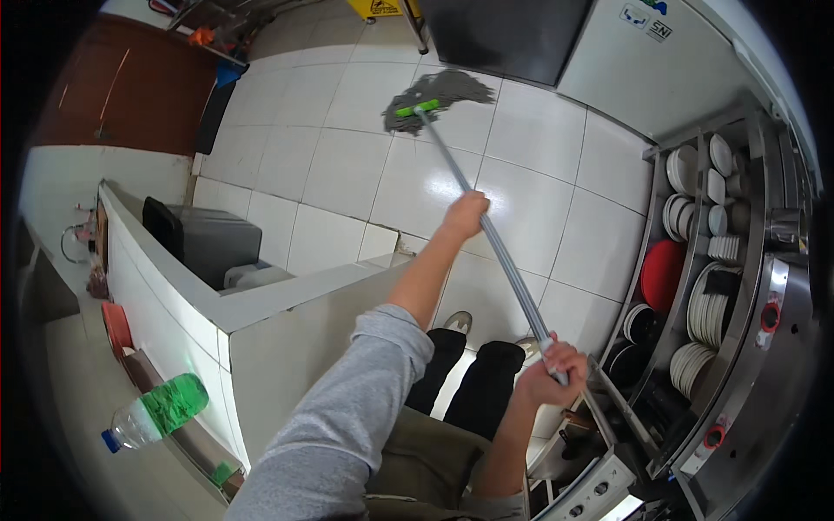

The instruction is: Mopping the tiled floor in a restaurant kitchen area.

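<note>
Both my hands hold a mop by its grey metal handle. My left hand is wrapped around the shaft partway down. Nearer my body, my right hand grips the upper end of the handle. At the far end, a bright green mop holder carries a grey string mop head, spread flat on the white tiled floor. The strands trail to the right, close to the foot of a dark panel.
On my right, a steel rack holds stacked plates and a red tray. A low partition wall stands at left, with a grey bin behind it. A bottle of green liquid is on the left counter. A yellow caution sign is at the top.
</note>
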The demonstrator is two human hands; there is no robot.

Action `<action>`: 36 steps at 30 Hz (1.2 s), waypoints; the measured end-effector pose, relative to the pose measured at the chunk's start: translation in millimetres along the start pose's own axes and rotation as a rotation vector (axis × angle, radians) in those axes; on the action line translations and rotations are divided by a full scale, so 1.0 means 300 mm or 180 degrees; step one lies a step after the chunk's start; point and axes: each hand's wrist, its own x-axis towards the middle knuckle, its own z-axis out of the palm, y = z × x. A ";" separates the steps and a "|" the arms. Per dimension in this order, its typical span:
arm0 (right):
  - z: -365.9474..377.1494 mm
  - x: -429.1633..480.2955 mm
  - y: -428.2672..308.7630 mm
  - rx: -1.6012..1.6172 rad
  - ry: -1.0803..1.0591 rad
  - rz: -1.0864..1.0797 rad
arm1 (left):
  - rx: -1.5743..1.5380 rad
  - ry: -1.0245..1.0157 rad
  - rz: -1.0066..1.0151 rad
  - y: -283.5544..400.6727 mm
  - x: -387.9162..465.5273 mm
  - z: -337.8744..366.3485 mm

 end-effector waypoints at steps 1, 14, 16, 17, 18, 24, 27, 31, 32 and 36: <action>0.046 -0.011 0.033 0.0013 -0.0275 0.0217 | 0.0131 0.0097 -0.0182 -0.091 -0.040 -0.046; 0.182 0.158 0.072 -0.0029 -0.2108 0.1472 | -0.0149 0.0671 -0.0988 -0.300 -0.311 -0.076; 0.139 0.202 0.009 -0.0074 -0.2215 0.1175 | -0.0242 0.1025 -0.0801 -0.230 -0.246 -0.014; 0.116 0.225 -0.023 -0.0033 -0.2136 0.1015 | -0.0329 0.1035 -0.0645 -0.183 -0.209 0.009; 0.089 0.247 -0.061 0.0009 -0.2056 0.0853 | -0.0416 0.1046 -0.0488 -0.129 -0.173 0.036; -0.105 0.327 -0.443 -0.0018 -0.1034 -0.0134 | -0.1091 0.0230 0.0078 0.374 -0.030 0.209; -0.290 0.276 -0.692 0.0050 -0.1176 -0.0411 | -0.1483 0.0167 0.0512 0.654 -0.052 0.301; -0.332 0.130 -0.915 -0.0209 -0.0722 -0.1914 | -0.1966 -0.0472 0.1011 1.043 -0.145 0.343; -0.331 0.089 -0.963 -0.0247 -0.0669 -0.2093 | -0.2163 -0.0554 0.1144 1.112 -0.167 0.348; -0.268 -0.006 -1.024 -0.0204 -0.1009 -0.2385 | -0.2477 -0.1151 0.1536 1.290 -0.228 0.396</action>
